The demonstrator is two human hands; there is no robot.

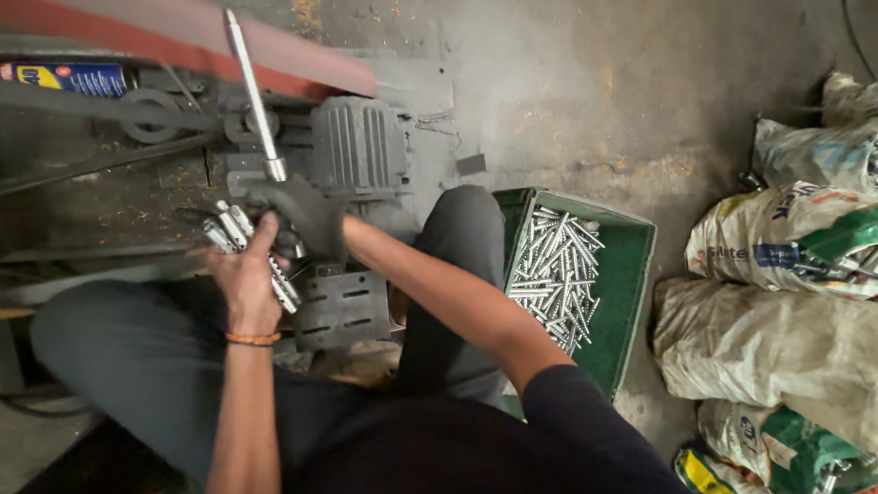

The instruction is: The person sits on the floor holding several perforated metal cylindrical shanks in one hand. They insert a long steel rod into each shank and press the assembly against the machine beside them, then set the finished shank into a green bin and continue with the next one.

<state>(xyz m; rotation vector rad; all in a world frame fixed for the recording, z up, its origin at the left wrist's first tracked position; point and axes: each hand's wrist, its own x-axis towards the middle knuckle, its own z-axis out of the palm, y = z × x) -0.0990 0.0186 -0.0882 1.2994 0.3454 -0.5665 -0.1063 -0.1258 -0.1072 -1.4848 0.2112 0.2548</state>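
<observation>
Two hands at work, entered as I see them from the head camera.

1. Left hand (247, 277), bare, orange band at the wrist: closed loosely around a bundle of metal rods (249, 249), several at once, their ends fanning out above the thumb. I judge the bundle is kept here as a ready supply, close to the machine.

2. Right hand (304, 216), in a dark glove: curled shut over something at the machine's work point, just below the lever. Whether it grips a single rod or a part of the machine I cannot tell; the glove hides it.

3. Machine (354, 146), grey, ribbed motor housing, with a slotted plate (340, 307) lower down between my knees. It sits low, so both arms reach it from a seated position.

4. Lever (252, 86), bright metal bar, standing tilted up from the machine, its lower end just above the gloved hand.

5. Green crate (621, 288), at my right knee, holding a heap of the same silvery rods (555, 271), near enough for the right arm.

6. Spray can (65, 78), blue and yellow, lying on its side on the machine frame at upper left.

7. Sacks (810, 248), woven, printed, piled along the right edge; metal parts poke from some of them.

8. Floor (570, 70): bare concrete, stained and dusty, dim workshop light.
</observation>
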